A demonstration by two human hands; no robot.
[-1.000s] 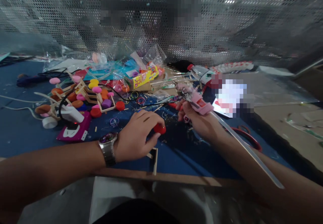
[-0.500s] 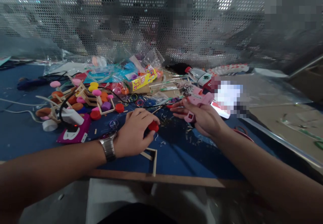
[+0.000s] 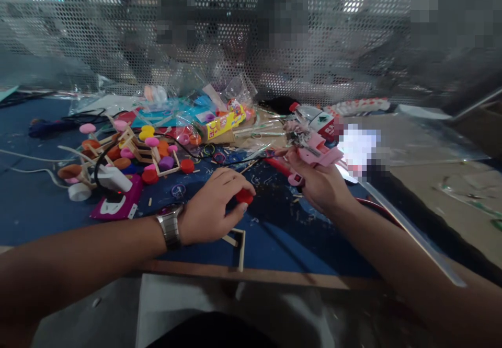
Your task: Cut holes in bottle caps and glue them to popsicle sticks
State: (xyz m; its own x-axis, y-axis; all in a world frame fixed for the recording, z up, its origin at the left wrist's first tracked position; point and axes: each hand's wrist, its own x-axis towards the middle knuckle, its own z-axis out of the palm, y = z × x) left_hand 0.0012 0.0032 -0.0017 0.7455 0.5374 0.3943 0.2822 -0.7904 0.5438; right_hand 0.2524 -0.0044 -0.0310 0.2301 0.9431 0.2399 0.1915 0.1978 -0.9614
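My left hand (image 3: 212, 204), with a metal watch on its wrist, rests on the blue mat (image 3: 274, 243) and pinches a small red bottle cap (image 3: 244, 196) between thumb and fingers. My right hand (image 3: 319, 183) is closed round a pink glue gun (image 3: 314, 152), lifted above the mat with its nozzle pointing up and left. A long clear glue stick (image 3: 408, 233) trails from the gun back over my right forearm. A frame of wooden sticks (image 3: 237, 241) lies on the mat just below my left hand.
To the left stands a stick structure with coloured caps (image 3: 137, 152), a white plug on a magenta card (image 3: 113, 194) and cables. Behind lie plastic bags, a yellow packet (image 3: 223, 123) and a plastic bottle (image 3: 314, 115). A perforated metal screen closes the back. The table edge runs below.
My right hand dipped the glue gun toward the mat, then raised it again. My left hand kept the red cap, shifting only slightly.
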